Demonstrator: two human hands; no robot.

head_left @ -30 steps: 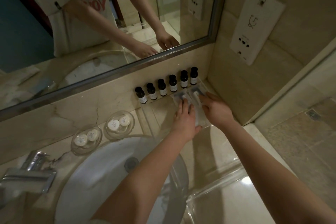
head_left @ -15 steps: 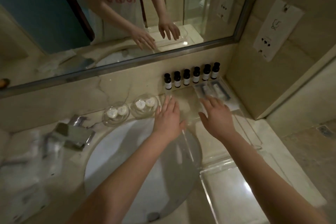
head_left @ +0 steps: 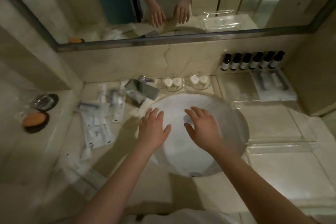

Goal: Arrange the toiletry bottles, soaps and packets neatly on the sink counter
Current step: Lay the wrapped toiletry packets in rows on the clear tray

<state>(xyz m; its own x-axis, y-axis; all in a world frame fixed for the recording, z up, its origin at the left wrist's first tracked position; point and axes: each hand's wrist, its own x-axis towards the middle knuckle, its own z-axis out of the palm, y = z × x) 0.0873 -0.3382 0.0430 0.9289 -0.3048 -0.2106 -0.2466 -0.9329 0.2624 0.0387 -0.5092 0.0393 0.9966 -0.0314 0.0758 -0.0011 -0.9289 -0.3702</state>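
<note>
Your left hand (head_left: pixel 154 129) and right hand (head_left: pixel 201 127) hover over the sink (head_left: pixel 181 103), fingers spread and nearly straight, holding nothing. The bottles (head_left: pixel 252 61) stand in a row behind and right of the sink; the soaps (head_left: pixel 168 82) sit in dishes (head_left: pixel 209 85) just behind it; loose packets (head_left: pixel 98 125) lie scattered to its left.

both hands (head_left: pixel 154 129) flat, fingers spread

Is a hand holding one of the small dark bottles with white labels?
No, the left hand and right hand spread open over the round white sink, apart from the small dark bottles by the wall.
</note>
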